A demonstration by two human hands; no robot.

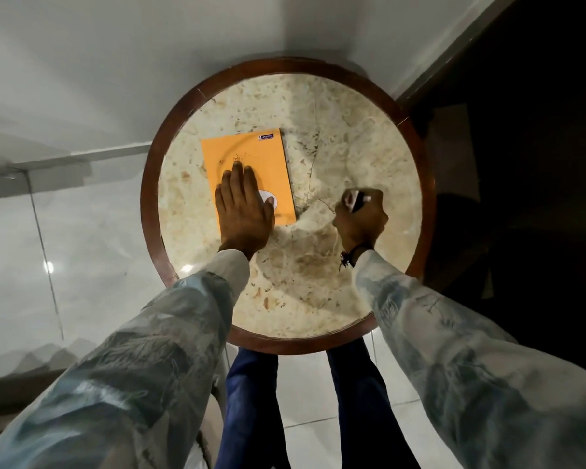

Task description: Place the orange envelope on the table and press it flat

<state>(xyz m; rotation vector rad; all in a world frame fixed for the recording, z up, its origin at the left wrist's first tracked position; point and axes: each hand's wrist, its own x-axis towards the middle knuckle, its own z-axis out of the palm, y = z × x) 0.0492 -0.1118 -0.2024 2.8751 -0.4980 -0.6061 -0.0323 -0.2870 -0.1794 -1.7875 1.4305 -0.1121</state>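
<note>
The orange envelope already lies on the desk; my left hand, fingers together, presses it. My right hand is clamped on a small white object.

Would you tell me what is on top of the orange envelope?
The left hand lies flat, palm down, on the envelope, covering its near part and part of a white patch there.

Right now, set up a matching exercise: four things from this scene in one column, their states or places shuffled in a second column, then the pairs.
1. orange envelope
2. left hand
3. right hand
4. table

A. closed around a small white and dark object
B. round, marble top, dark wooden rim
C. spread flat, palm down
D. lying flat under a palm

Pairs: 1-D, 2-C, 3-A, 4-B
</note>
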